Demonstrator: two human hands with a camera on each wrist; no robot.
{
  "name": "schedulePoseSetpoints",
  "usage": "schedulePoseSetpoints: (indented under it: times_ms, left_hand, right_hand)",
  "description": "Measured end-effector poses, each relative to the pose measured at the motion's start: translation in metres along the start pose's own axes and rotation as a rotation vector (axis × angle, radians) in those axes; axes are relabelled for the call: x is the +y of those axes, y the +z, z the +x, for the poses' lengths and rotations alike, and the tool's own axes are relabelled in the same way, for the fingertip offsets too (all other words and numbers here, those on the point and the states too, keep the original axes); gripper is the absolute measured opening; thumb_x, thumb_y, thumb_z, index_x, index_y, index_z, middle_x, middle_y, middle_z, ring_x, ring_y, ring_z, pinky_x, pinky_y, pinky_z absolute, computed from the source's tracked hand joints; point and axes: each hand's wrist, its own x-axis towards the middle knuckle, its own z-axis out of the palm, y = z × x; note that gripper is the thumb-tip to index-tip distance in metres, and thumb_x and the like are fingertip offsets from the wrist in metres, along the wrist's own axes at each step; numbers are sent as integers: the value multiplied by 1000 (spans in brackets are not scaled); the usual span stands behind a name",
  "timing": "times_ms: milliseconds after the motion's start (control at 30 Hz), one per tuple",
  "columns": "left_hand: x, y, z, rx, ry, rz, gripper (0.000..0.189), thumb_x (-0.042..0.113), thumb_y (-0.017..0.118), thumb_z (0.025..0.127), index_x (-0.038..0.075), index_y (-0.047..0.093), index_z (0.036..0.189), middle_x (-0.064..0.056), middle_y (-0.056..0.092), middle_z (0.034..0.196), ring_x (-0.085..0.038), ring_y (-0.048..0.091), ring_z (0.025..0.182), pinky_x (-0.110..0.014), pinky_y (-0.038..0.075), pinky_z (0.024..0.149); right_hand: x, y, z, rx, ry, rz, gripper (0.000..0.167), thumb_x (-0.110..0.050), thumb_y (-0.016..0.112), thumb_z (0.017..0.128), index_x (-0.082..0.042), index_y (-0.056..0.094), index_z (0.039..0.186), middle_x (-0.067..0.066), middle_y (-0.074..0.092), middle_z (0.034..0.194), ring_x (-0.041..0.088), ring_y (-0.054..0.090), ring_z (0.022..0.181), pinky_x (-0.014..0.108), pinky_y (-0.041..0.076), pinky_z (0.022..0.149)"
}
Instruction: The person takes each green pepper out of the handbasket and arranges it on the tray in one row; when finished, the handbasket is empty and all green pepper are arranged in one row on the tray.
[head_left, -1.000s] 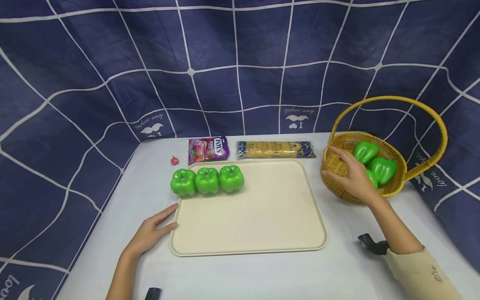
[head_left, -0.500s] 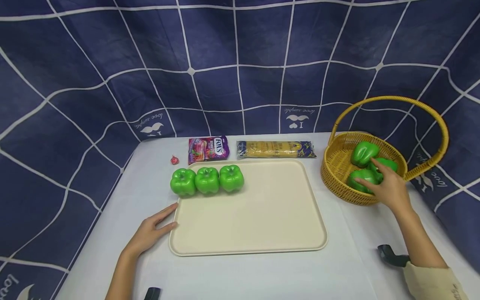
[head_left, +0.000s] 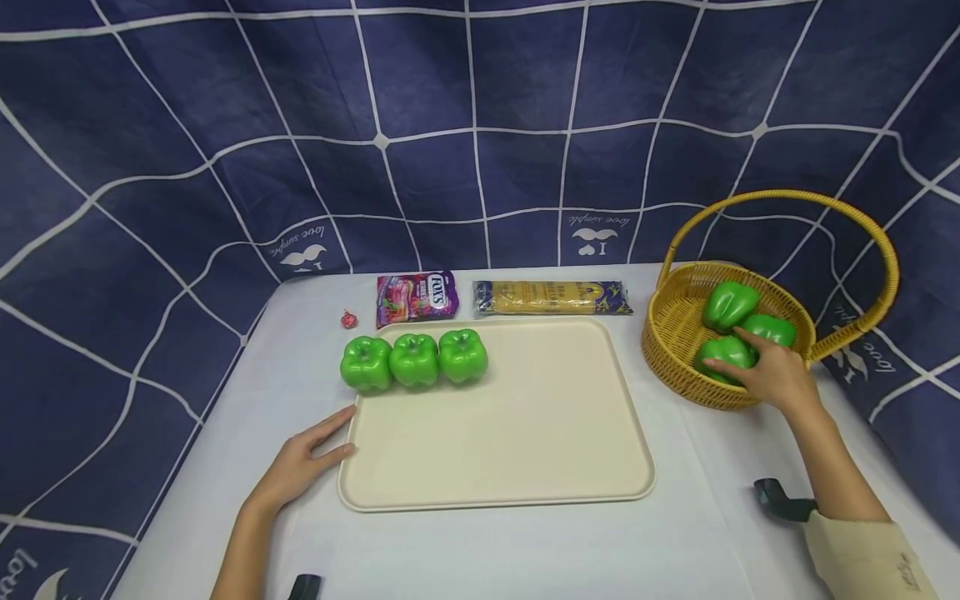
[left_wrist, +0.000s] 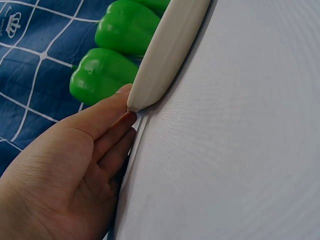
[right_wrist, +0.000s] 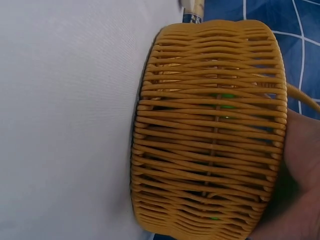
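Observation:
In the head view my left hand [head_left: 295, 468] touches the left edge of a cream tray [head_left: 525, 442], fingers extended. The left wrist view shows its fingertips at the rim [left_wrist: 167, 55]. Three green bell peppers [head_left: 414, 361] stand in a row along the tray's far left corner. My right hand [head_left: 783, 377] reaches over the near rim of a yellow wicker basket [head_left: 678, 379] and holds the nearest green bell pepper [head_left: 723, 357] between thumb and fingers. Two more peppers [head_left: 729, 305] lie behind it. The basket wall [right_wrist: 210, 130] hides most of this grip in the right wrist view.
A purple candy bag [head_left: 417, 298] and a pack of pasta [head_left: 552, 298] lie behind the tray. A small red wrapped candy [head_left: 348, 319] is left of the bag. The basket's tall handle [head_left: 787, 197] arches above it. A dark blue checked cloth [head_left: 525, 167] hangs behind.
My right hand has moved from the basket's left part to its near right side and settled around the nearest pepper. My left hand has stayed at the tray edge.

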Motion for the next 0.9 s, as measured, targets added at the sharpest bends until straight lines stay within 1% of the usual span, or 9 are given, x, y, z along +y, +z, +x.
schedulePoseSetpoints:
  times_ms: [233, 333, 433, 633, 733, 833, 900]
  left_hand:
    - [34, -6, -7, -4, -8, 0, 55, 21, 67, 86, 5, 47, 134, -15, 41, 140, -38, 32, 130, -54, 26, 105]
    - [38, -6, -7, -7, -9, 9, 55, 21, 66, 86, 3, 47, 134, -16, 41, 140, -38, 32, 130, -54, 26, 105]
    - [30, -5, -6, -3, -4, 1, 55, 21, 66, 86, 5, 47, 134, -15, 41, 140, -39, 32, 130, -56, 26, 105]
    - [3, 0, -1, -1, 0, -3, 57, 32, 67, 85, 17, 47, 136, -7, 41, 142, -35, 31, 132, -56, 25, 105]
    - [-1, 0, 0, -2, 4, -9, 58, 36, 66, 84, 20, 47, 137, -6, 40, 142, -34, 31, 132, -56, 26, 105]
    - [-3, 0, 0, -3, 0, -13, 59, 39, 66, 84, 20, 47, 136, -5, 40, 142, -34, 30, 132, -56, 25, 106]
    - [-3, 0, 0, -2, -3, -14, 59, 39, 66, 84, 20, 47, 136, -5, 40, 142, -34, 30, 132, -57, 25, 105]
  right_hand:
    - [-1, -1, 5, -27, -8, -1, 96, -66, 59, 76, 3, 36, 137, 44, 38, 121, 60, 40, 100, 67, 39, 74]
    - [0, 0, 5, -23, -12, 20, 95, -65, 61, 75, 5, 38, 136, 43, 39, 119, 58, 41, 100, 66, 39, 74]
    - [1, 0, 4, 10, -20, 40, 92, -61, 64, 76, 6, 39, 133, 44, 41, 116, 58, 42, 98, 66, 40, 73]
    - [0, 0, -2, 124, -61, 91, 84, -48, 69, 78, 6, 37, 133, 42, 44, 113, 55, 47, 92, 62, 43, 66]
    - [-4, -1, -5, 189, -79, 139, 83, -41, 73, 78, 6, 35, 134, 40, 44, 115, 54, 48, 93, 62, 44, 66]
    - [-11, -4, -8, 242, -95, 205, 82, -34, 75, 77, 4, 33, 136, 37, 43, 119, 55, 47, 98, 65, 44, 71]
    - [-18, -5, -10, 280, -112, 251, 81, -29, 77, 76, 2, 32, 136, 34, 42, 123, 55, 47, 101, 65, 45, 75]
